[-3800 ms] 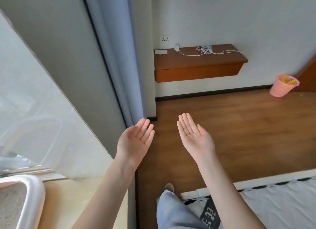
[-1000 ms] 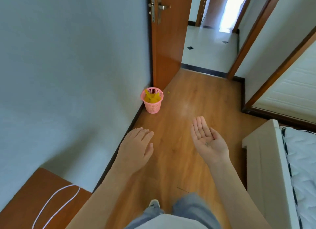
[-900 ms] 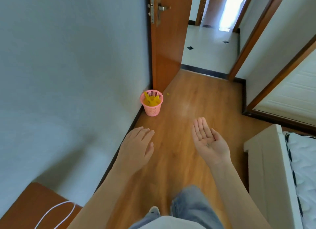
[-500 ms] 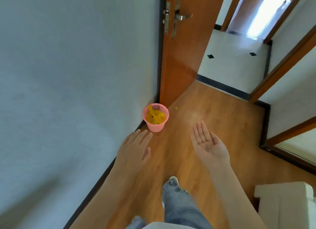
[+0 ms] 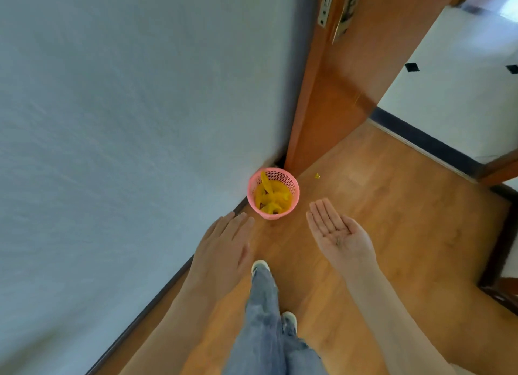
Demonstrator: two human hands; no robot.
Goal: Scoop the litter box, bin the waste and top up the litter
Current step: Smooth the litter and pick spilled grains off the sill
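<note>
Pink bin (image 5: 273, 195) stands just beyond both hands' straight fingers (image 5: 322, 215).

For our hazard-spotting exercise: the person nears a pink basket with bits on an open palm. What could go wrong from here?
1. The bits lie loose on the flat right hand, beside the basket, not over it; they may spill onto the floor.
2. The basket's wall is mesh, so small bits might slip through.

The pink perforated basket (image 5: 273, 196) is holding yellow pieces (image 5: 270, 198); the orange-brown wooden floor (image 5: 392, 220) is meeting a pale grey-blue wall (image 5: 126, 122).
</note>
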